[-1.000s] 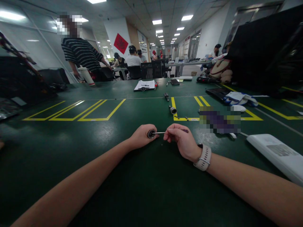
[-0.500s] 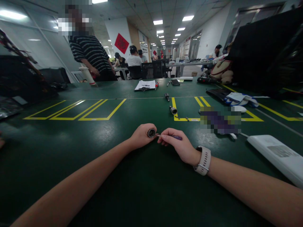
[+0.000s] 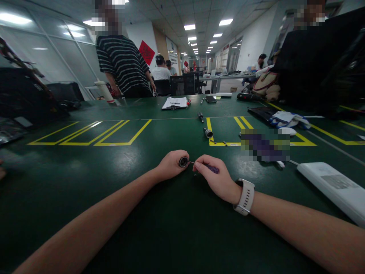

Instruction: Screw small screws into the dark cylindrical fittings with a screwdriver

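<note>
Hollow metal cylinder (image 3: 183, 162) was gripped in left hand (image 3: 171, 166), open end turned toward camera, over green table (image 3: 182, 228). Purple-handled screwdriver (image 3: 213, 169) was pinched in right hand (image 3: 219, 182), shaft pointed at cylinder's rim; contact could not be told. Hands were held slightly apart. Tiny part (image 3: 195, 175) was seen below right fingertips; second metal cylinder (image 3: 208, 133) was placed beside yellow tape (image 3: 208, 122).

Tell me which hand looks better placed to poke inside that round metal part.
Probably the right hand: it holds the thin purple-handled tool, which points toward the round metal part. The left hand is occupied gripping that part.
</note>
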A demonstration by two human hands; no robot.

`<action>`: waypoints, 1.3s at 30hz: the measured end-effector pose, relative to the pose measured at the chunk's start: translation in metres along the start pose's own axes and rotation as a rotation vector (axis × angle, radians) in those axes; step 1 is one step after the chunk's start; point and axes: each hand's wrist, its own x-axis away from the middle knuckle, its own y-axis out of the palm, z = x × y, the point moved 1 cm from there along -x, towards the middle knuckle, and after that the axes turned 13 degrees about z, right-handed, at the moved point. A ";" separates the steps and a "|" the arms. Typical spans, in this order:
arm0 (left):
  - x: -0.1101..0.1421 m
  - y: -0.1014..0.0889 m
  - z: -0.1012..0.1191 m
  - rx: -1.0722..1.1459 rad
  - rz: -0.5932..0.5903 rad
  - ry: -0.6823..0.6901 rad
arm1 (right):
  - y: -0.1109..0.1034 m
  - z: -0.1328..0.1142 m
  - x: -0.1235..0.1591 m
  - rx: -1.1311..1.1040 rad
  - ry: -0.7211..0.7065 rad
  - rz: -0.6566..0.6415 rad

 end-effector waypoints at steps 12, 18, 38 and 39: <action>0.001 0.000 0.001 0.024 0.019 0.002 | -0.001 0.022 -0.015 -0.518 0.433 -0.027; 0.000 0.000 -0.001 0.011 0.040 -0.009 | 0.000 0.016 -0.010 -0.404 0.298 0.022; 0.001 -0.001 -0.001 0.046 0.075 0.002 | 0.000 0.022 -0.013 -0.572 0.407 -0.020; 0.001 -0.001 0.000 0.037 0.073 0.000 | 0.000 0.022 -0.013 -0.567 0.386 -0.001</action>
